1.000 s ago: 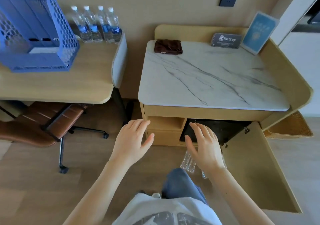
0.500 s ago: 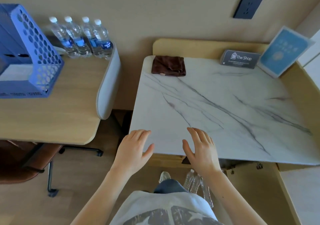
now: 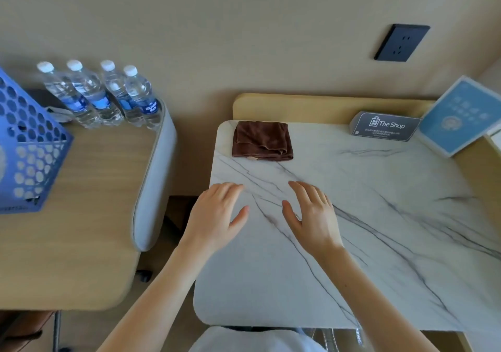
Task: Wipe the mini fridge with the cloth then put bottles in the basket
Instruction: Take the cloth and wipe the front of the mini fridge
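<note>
A folded brown cloth (image 3: 262,141) lies at the far left corner of the white marble cabinet top (image 3: 379,216). My left hand (image 3: 217,213) and my right hand (image 3: 311,213) hover over the marble a short way in front of the cloth, both empty with fingers spread. Several water bottles (image 3: 108,94) stand in a row against the wall on the wooden desk (image 3: 81,216). A blue perforated basket (image 3: 24,151) sits at the desk's left. The mini fridge is hidden beneath the marble top.
A dark "The Shop" sign (image 3: 385,126) and a blue card stand (image 3: 458,116) sit at the back right of the marble. A wall socket (image 3: 401,42) is above them. A gap separates the desk from the cabinet, with a grey panel (image 3: 154,178) along the desk's right edge.
The view has risen from the open cabinet front to the marble top. Both hands have moved up and forward over the marble, closer to the cloth.
</note>
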The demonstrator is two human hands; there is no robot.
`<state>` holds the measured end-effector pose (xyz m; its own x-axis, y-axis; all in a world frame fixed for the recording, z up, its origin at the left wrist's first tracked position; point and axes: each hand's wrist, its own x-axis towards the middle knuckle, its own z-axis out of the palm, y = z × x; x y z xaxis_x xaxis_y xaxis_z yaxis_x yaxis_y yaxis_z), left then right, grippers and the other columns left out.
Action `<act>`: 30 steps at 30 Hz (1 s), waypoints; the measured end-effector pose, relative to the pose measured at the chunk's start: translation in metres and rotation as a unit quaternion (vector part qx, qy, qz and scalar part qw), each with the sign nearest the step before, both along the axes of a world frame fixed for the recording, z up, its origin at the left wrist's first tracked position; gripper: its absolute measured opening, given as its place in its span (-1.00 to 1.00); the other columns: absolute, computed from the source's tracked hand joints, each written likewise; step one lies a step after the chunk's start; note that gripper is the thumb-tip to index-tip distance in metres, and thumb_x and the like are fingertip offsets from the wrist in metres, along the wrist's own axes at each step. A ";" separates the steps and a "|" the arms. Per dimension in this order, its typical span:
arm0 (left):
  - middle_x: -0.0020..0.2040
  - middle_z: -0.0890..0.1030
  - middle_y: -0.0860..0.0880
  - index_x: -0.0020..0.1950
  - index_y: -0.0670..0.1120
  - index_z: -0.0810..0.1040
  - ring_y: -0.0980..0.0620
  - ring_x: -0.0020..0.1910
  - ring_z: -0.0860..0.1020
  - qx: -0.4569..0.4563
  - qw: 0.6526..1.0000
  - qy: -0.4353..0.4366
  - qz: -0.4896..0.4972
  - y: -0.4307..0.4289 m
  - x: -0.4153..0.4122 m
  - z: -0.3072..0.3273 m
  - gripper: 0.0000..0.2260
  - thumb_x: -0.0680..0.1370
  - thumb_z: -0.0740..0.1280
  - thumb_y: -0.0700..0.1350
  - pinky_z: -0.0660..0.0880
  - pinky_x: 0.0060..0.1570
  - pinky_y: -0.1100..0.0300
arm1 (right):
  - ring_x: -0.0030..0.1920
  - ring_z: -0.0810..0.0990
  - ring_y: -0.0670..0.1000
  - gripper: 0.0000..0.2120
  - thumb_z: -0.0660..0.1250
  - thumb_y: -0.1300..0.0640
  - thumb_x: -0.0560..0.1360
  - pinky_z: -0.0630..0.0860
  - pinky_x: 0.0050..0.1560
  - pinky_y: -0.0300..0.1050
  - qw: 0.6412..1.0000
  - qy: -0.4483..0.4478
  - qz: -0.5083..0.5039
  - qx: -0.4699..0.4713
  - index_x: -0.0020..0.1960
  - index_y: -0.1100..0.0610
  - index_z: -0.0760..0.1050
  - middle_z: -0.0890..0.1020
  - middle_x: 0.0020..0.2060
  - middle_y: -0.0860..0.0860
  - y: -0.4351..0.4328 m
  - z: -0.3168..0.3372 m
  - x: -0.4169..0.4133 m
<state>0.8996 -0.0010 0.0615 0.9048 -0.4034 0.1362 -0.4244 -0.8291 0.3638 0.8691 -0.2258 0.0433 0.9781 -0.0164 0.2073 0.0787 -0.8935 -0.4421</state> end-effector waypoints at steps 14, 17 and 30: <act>0.18 0.62 -0.04 0.30 -0.15 0.56 -0.05 0.16 0.58 -0.010 0.999 0.014 -0.032 -0.008 0.128 -0.021 -0.56 0.58 0.16 0.09 0.55 0.06 0.07 | 0.41 0.42 0.09 -0.58 0.27 0.06 0.64 0.43 0.37 0.12 0.997 0.037 0.041 0.057 0.46 0.16 0.42 0.51 0.38 0.07 -0.026 -0.015 0.135; 0.21 0.61 -0.05 0.31 -0.15 0.56 -0.05 0.20 0.57 -0.009 0.999 0.026 -0.020 -0.016 0.152 -0.035 -0.60 0.58 0.25 0.04 0.53 0.11 0.09 | 0.46 0.37 0.14 -0.53 0.30 0.05 0.63 0.38 0.42 0.14 0.996 0.055 0.057 0.032 0.50 0.15 0.39 0.47 0.42 0.10 -0.032 -0.027 0.178; 0.31 0.58 0.02 0.37 -0.06 0.54 0.05 0.30 0.51 -0.026 0.996 0.082 0.038 -0.030 0.201 -0.082 -0.50 0.59 0.09 0.18 0.43 0.23 0.23 | 0.49 0.32 0.26 -0.47 0.24 -0.11 0.63 0.18 0.52 0.17 0.980 0.096 0.147 -0.088 0.54 0.08 0.34 0.43 0.46 0.12 -0.033 -0.104 0.311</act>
